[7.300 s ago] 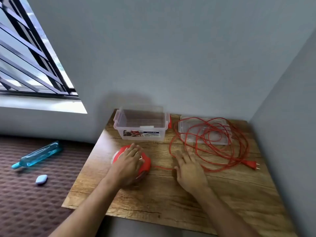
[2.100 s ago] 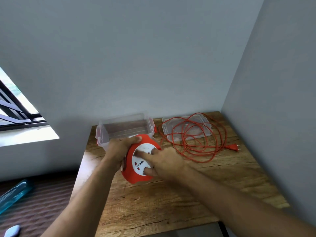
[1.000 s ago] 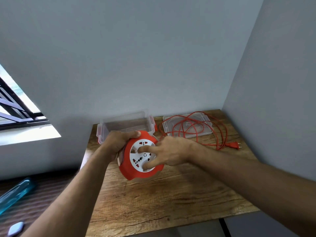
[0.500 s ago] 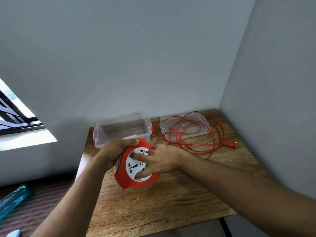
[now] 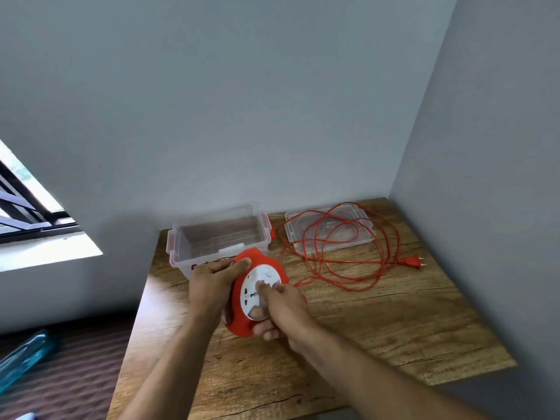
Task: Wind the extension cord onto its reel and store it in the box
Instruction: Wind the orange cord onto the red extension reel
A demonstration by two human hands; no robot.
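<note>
One wooden table (image 5: 378, 328) carries one clear rectangular plastic box (image 5: 219, 234), open, and beside it one clear flat lid (image 5: 357, 234). One orange extension cord (image 5: 342, 262) lies in loose loops over the lid and table, its plug (image 5: 409, 261) free. The left hand (image 5: 212, 286) clamps the round red-and-white reel (image 5: 257, 294) by its rim above the table; the right hand (image 5: 285, 307) presses fingers on the white face. Step in hand: winding, barely begun. Next: rotate the face steadily, feeding cord without snags.
</note>
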